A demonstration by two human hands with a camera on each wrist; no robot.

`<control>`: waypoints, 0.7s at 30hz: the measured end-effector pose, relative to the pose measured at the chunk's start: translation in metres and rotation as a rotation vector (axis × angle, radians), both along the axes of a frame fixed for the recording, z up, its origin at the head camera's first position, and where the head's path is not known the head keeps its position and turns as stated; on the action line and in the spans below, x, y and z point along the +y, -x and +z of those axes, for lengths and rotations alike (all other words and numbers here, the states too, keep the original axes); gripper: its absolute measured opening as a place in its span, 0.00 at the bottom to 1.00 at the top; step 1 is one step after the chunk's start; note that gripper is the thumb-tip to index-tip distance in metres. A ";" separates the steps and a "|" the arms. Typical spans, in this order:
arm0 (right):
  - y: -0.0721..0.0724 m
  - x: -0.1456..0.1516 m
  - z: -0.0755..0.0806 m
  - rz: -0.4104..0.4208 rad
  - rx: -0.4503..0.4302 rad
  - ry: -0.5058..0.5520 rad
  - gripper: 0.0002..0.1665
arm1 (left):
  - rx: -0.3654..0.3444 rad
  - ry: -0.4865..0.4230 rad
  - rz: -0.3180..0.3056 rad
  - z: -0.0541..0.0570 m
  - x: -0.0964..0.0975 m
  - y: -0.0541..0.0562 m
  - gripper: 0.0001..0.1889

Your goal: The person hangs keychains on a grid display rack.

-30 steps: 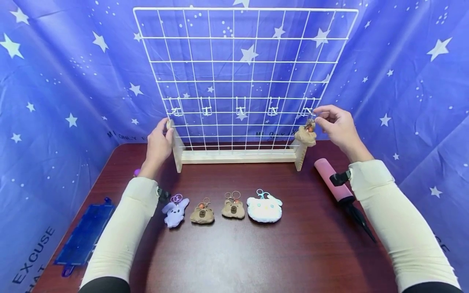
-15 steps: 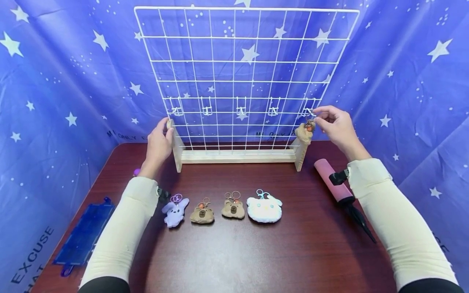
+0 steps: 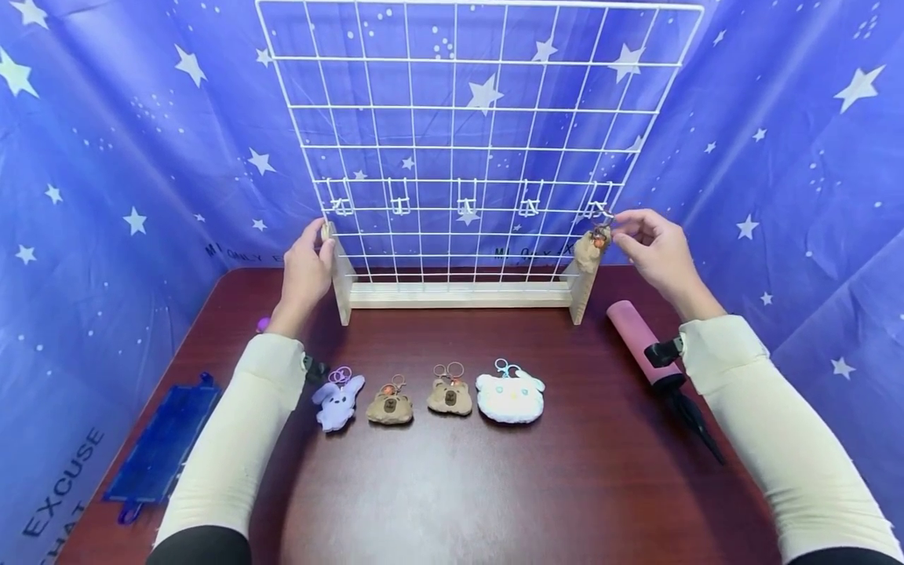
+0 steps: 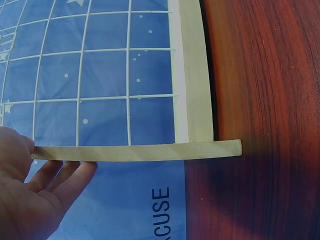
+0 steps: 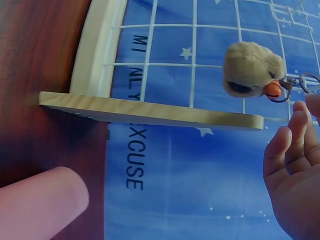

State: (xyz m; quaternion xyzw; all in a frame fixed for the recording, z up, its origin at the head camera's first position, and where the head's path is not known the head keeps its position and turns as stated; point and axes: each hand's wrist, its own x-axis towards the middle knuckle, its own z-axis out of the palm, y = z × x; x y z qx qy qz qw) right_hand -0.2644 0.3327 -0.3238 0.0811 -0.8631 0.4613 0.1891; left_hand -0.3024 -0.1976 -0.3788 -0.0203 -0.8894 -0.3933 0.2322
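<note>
My left hand [image 3: 307,263] grips the upper end of the wooden side foot [image 4: 135,152] of a white wire grid rack [image 3: 452,147], thumb on one side and fingers on the other. Beside the rack's right foot, my right hand [image 3: 657,251] pinches the ring of a brown plush keychain [image 3: 588,251] at the rightmost white hook [image 3: 599,208]. The plush hangs below the ring with an orange bead [image 5: 273,89]. Whether the ring encircles the hook is hard to tell. Several other hooks, such as the middle hook [image 3: 466,205], hold nothing.
On the table [image 3: 452,486] lie a lilac rabbit keychain [image 3: 337,404], two brown plush keychains [image 3: 390,408], [image 3: 450,398] and a white plush keychain [image 3: 510,399]. A pink cylinder with a black end [image 3: 636,333] lies right; a blue translucent tray [image 3: 162,443] lies left.
The head view has tilted down slightly. The brown plush has turned and sits a little higher, its ring nearer the rightmost hook. The left hand keeps its grip on the rack's foot.
</note>
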 end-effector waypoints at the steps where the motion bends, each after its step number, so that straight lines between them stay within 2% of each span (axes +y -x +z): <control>1: -0.001 0.000 -0.002 0.004 0.001 0.002 0.16 | 0.002 -0.001 0.000 0.001 0.000 0.001 0.24; 6: -0.010 -0.001 -0.010 0.044 -0.003 0.019 0.15 | -0.005 0.001 0.001 0.003 0.001 0.002 0.24; 9: -0.021 -0.007 -0.008 0.076 -0.001 0.031 0.10 | -0.001 0.004 0.001 0.003 0.000 0.003 0.24; 13: -0.037 -0.019 -0.004 0.126 0.007 0.056 0.16 | 0.014 -0.003 0.000 0.004 0.000 0.005 0.24; 15: -0.041 -0.022 -0.006 0.141 0.004 0.055 0.14 | 0.015 -0.001 0.002 0.005 -0.001 0.005 0.24; 18: -0.045 -0.026 -0.013 0.163 0.015 0.026 0.10 | 0.004 0.000 0.003 0.005 -0.001 0.004 0.24; 21: -0.050 -0.030 -0.019 0.170 0.036 -0.034 0.12 | -0.013 0.003 0.004 0.002 0.000 0.002 0.24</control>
